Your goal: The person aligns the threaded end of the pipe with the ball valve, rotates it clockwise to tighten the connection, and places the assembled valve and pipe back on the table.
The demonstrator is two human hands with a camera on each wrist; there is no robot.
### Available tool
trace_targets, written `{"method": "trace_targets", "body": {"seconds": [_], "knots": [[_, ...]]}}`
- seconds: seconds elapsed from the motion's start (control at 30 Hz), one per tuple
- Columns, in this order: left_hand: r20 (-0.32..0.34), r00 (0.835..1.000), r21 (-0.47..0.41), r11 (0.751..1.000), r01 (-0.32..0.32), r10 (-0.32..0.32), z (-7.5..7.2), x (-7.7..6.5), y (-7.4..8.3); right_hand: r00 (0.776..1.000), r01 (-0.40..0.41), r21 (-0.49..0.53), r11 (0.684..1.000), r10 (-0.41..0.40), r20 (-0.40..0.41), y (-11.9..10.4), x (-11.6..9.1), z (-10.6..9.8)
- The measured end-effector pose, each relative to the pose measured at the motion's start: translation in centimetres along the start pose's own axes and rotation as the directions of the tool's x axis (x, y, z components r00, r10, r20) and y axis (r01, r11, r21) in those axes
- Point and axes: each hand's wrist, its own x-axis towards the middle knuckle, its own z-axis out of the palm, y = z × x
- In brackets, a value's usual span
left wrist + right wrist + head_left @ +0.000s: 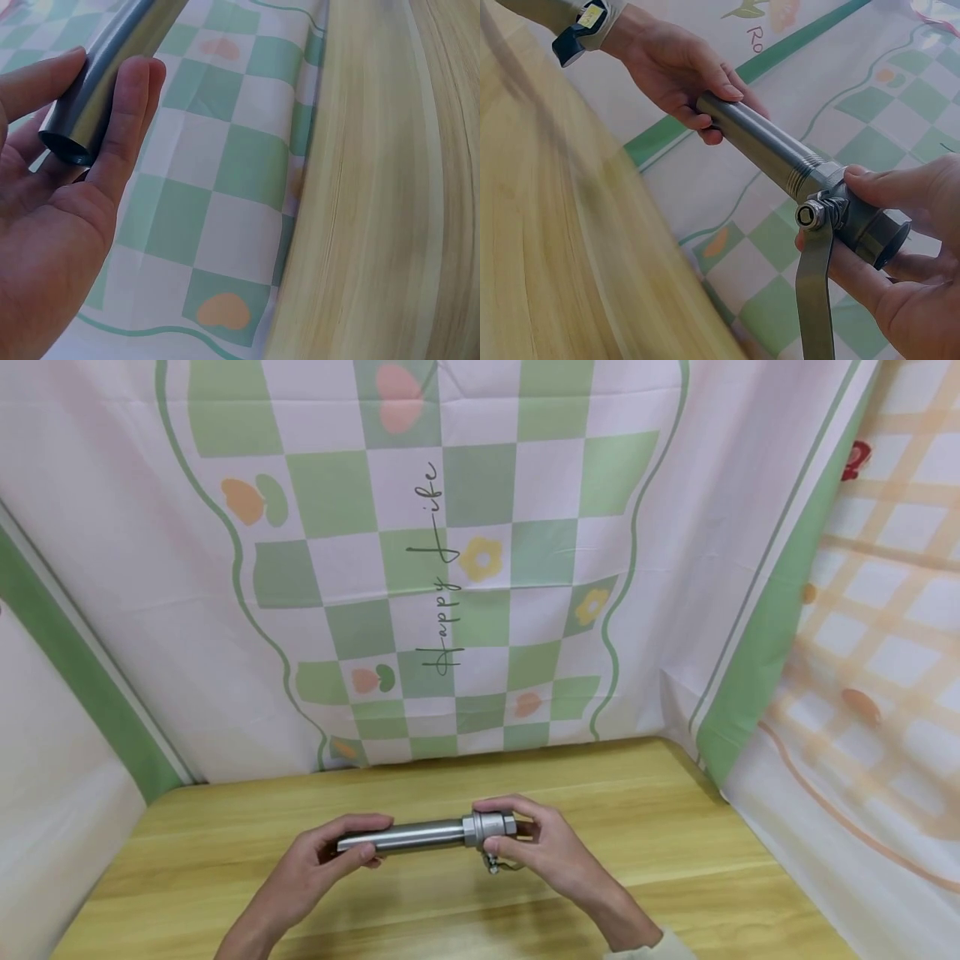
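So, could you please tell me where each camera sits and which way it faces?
Head: worn on the head, facing forward and down at table and cloth; left hand and right hand show.
Left wrist: worn there, facing the open end of the pipe; only the left hand shows.
Right wrist: worn there, facing past the valve along the pipe; both hands show.
Head and right wrist share both hands, pipe and valve.
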Motion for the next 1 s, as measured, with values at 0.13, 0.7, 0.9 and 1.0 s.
{"method": "trace_targets", "body": {"seconds": [0.13, 0.7, 0.9, 1.0], "knots": [[-0.011, 0.999, 0.016, 0.999, -0.032, 0.032, 0.04, 0.01, -0.13, 1.0, 0.0, -0.01, 1.0, 0.0, -0.006, -0.08, 0.05, 0.02], [-0.044, 0.994, 0.087, 0.992, -0.094, 0.098, 0.41, -0.04, -0.11, 1.0, -0.012, -0.006, 1.0, 0.012, -0.009, -0.13, 0.03, -0.05], [-0.036, 0.993, 0.101, 0.989, -0.106, 0.11, 0.28, -0.08, -0.3, 1.0, -0.006, -0.008, 1.0, 0.006, -0.005, -0.14, 0.04, -0.01], [-0.036, 0.996, 0.1, 0.992, -0.072, 0.076, 0.17, -0.15, -0.24, 1.0, -0.004, 0.001, 1.0, 0.004, -0.002, -0.11, 0.01, 0.02]]}}
